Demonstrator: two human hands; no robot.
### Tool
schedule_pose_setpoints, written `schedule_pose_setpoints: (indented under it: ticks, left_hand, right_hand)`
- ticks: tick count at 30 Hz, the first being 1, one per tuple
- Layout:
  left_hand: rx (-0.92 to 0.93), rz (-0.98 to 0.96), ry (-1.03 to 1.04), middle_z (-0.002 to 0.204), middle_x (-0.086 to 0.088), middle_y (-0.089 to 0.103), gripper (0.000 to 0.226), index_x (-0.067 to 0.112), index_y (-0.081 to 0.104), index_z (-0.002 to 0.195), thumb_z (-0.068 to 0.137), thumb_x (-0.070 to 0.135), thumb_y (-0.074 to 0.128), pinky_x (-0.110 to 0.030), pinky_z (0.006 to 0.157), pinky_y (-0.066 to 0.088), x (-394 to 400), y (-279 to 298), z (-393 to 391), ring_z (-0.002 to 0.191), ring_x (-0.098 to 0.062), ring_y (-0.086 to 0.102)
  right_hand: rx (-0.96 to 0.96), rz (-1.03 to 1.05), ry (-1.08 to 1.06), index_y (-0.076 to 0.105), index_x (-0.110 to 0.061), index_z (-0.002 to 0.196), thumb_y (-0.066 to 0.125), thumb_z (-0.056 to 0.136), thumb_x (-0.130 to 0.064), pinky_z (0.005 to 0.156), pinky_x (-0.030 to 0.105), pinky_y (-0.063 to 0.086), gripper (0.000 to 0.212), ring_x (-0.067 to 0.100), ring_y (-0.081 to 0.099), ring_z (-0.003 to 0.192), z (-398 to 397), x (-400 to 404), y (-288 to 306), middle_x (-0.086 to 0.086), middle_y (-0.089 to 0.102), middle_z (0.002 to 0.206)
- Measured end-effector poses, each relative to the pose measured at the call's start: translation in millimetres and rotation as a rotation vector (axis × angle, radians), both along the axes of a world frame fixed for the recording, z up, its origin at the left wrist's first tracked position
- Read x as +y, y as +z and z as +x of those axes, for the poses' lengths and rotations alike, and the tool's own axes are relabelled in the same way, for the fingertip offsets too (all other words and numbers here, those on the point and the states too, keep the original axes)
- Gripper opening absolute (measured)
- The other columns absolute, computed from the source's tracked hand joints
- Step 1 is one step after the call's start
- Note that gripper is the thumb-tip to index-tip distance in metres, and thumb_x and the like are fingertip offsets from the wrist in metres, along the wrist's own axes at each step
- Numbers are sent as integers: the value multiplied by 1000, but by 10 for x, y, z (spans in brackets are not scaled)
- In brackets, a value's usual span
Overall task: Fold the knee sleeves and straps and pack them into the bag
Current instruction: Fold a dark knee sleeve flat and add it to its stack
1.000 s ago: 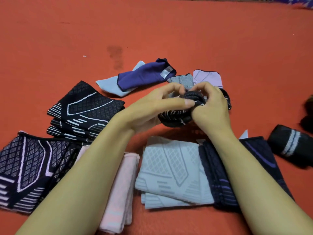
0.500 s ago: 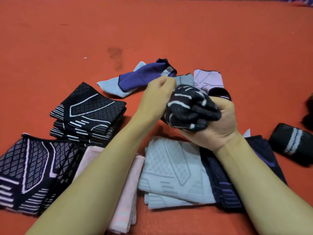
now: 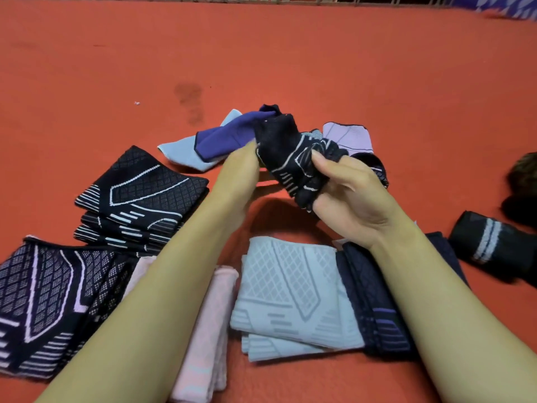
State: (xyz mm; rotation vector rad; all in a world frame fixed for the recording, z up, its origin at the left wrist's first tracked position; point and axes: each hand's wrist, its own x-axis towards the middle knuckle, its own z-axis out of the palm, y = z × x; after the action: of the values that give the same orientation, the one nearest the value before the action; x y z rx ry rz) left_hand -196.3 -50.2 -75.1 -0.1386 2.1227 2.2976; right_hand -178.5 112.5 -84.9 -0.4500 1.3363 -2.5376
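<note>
A crumpled black knee sleeve with white lines (image 3: 286, 154) is held above the red mat between both hands. My right hand (image 3: 347, 196) grips its lower right part, thumb pressed on the fabric. My left hand (image 3: 239, 175) holds its left edge; those fingers are hidden behind the sleeve. Folded sleeves lie below: a black-and-white stack (image 3: 142, 202), a black-and-pink one (image 3: 49, 301), a pink one (image 3: 209, 330), a light grey-blue one (image 3: 290, 298) and a navy one (image 3: 374, 303). Unfolded purple (image 3: 223, 138), light blue (image 3: 183, 151) and lilac (image 3: 348, 136) pieces lie behind the hands.
A rolled black strap with grey stripes (image 3: 494, 245) lies at the right, with a dark object (image 3: 523, 184) behind it at the frame edge. The red mat (image 3: 290, 53) stretches far back to a railing. No bag is in view.
The bunched black sleeve has been pulled open and lifted; my left hand moved to its left edge while my right hand turned palm up under it.
</note>
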Motion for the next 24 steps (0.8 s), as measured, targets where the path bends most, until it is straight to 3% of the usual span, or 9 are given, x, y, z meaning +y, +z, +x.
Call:
schedule_pose_setpoints:
  ticks: [3, 5, 7, 10, 13, 15, 18, 21, 24]
  left_hand:
    - [78, 88, -4, 103, 1, 76, 32, 18, 71, 106, 109, 36, 44, -31, 78, 59, -70, 43, 0, 87, -13, 71]
    - [156, -22, 15, 111, 1, 75, 25, 18, 71, 112, 100, 36, 59, -34, 83, 60, -86, 27, 2, 97, -9, 71]
    - [241, -142, 69, 97, 8, 75, 17, 21, 74, 101, 93, 35, 67, -35, 90, 58, -94, -23, -15, 92, -4, 69]
    - [287, -357, 43, 77, 9, 63, 44, 13, 68, 75, 94, 52, 64, -34, 83, 52, -117, -32, -4, 75, -7, 57]
    - [125, -510, -117, 99, 5, 70, 70, 26, 70, 92, 74, 88, 45, -52, 104, 52, -102, -82, -29, 93, -14, 65]
    - [25, -479, -241, 125, 6, 74, 88, 33, 76, 112, 68, 99, 39, -49, 112, 46, -81, -125, -16, 119, -15, 67]
    - [-23, -433, -216, 134, 6, 70, 92, 30, 72, 129, 70, 94, 41, -43, 115, 43, -57, -110, 2, 126, -14, 64]
    - [-43, -365, -68, 126, 6, 71, 66, 20, 73, 114, 84, 76, 52, -43, 111, 47, -85, -63, -17, 119, -16, 66]
    - [11, -167, 20, 112, 6, 78, 49, 22, 80, 104, 81, 62, 64, -40, 99, 53, -155, -40, -58, 109, -13, 69]
  right_hand:
    - [10, 114, -118, 48, 8, 145, 48, 103, -1, 118, 45, 42, 43, 35, 56, 136, -76, 1, -55, 24, 60, 142]
    - [-2, 199, -176, 55, 6, 138, 49, 104, 0, 104, 37, 53, 36, 27, 67, 119, -45, -18, -45, 17, 70, 127]
    - [-20, 270, -227, 62, 3, 130, 52, 104, -5, 93, 34, 57, 29, 22, 71, 106, -23, -29, -32, 13, 75, 114]
    - [-5, 355, -406, 72, -4, 115, 66, 99, -25, 101, 51, 56, 28, 26, 73, 105, -59, -15, -49, 12, 77, 110]
    - [65, 522, -530, 76, -9, 96, 74, 81, -50, 95, 63, 55, 44, 34, 74, 101, -71, 3, -62, 11, 78, 100]
    - [114, 583, -526, 72, -5, 93, 72, 80, -53, 90, 66, 55, 49, 41, 73, 99, -50, -12, -63, 19, 77, 98]
    - [159, 622, -536, 72, -7, 91, 71, 83, -50, 89, 61, 57, 44, 39, 72, 99, -44, -9, -83, 16, 77, 96]
    - [133, 667, -605, 73, -9, 87, 69, 82, -53, 88, 56, 58, 45, 31, 74, 94, -69, 18, -114, 9, 79, 92]
    - [131, 683, -660, 74, -9, 90, 69, 81, -54, 88, 53, 59, 46, 26, 75, 94, -94, 45, -129, 5, 79, 92]
